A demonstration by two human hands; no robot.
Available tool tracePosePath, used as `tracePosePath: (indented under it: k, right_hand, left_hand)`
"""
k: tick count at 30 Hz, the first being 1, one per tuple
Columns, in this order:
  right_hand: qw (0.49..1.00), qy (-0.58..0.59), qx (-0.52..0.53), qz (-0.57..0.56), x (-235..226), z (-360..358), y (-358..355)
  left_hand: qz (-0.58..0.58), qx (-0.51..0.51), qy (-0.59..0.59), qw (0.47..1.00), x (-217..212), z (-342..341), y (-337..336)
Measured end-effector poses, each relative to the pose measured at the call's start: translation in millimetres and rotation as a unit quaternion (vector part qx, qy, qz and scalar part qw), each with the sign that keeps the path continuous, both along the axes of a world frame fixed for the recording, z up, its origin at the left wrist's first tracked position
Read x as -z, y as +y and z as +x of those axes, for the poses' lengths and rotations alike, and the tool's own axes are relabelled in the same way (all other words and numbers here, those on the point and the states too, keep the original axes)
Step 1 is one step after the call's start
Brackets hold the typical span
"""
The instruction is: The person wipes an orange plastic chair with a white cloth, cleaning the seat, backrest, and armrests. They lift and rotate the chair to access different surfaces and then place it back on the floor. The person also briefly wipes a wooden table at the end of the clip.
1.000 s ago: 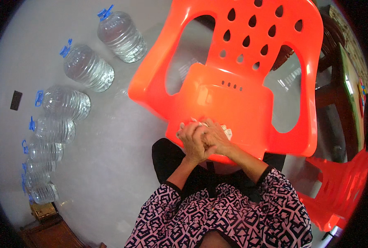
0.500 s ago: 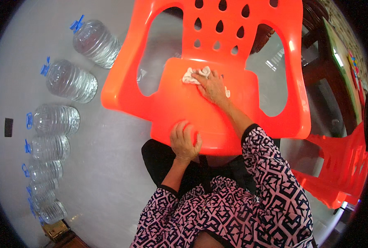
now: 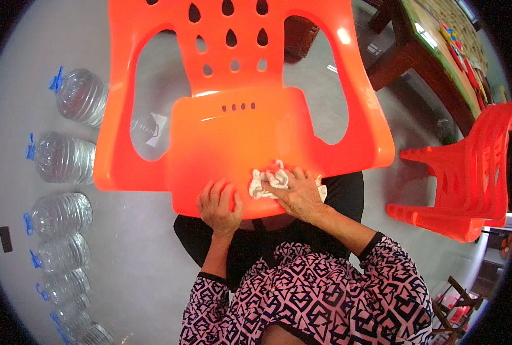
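Observation:
An orange plastic chair [image 3: 233, 132] with armrests and a perforated back stands right in front of me. My right hand [image 3: 297, 194] presses a crumpled white cloth [image 3: 266, 181] flat against the front part of the seat. My left hand [image 3: 218, 207] grips the seat's front edge, fingers curled over the rim. Both forearms come up from patterned pink, black and white sleeves.
Several large clear water jugs [image 3: 66, 158] with blue caps lie in a row on the grey floor at the left. A stack of orange chairs [image 3: 469, 172] stands at the right. A wooden table [image 3: 434, 57] with a patterned top is at the upper right.
My right hand with the cloth has slid from the back of the seat to its front edge. My left hand stays on the front rim. The view has moved closer to the chair.

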State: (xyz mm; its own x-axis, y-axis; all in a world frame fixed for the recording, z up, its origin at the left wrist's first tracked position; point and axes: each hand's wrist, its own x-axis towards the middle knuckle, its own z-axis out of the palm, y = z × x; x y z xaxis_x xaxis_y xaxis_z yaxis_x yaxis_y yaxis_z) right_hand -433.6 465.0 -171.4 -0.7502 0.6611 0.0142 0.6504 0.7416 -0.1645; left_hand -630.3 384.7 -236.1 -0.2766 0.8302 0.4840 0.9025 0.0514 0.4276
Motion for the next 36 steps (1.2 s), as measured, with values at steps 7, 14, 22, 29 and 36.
tracePosePath:
  k: [7, 14, 22, 29, 36]
  right_hand:
    - [0.971, 0.04, 0.186, 0.146, 30, -15, 84]
    - [0.888, 0.117, 0.393, 0.208, 32, -50, 175]
    - [0.938, 0.083, 0.283, 0.181, 38, -33, 110]
    - [0.989, 0.142, 0.028, -0.004, 13, 0, 17]
    - [0.995, 0.103, 0.0, 0.016, 18, -19, 42]
  left_hand:
    - [0.003, -0.004, 0.001, 1.0, -1, 0, -1]
    - [0.005, -0.007, -0.001, 1.0, 3, 0, 2]
    - [0.004, -0.015, -0.018, 1.0, 2, 2, 3]
    - [-0.001, -0.014, -0.011, 1.0, 0, 0, 0]
    - [0.009, -0.01, -0.017, 1.0, -1, 0, 1]
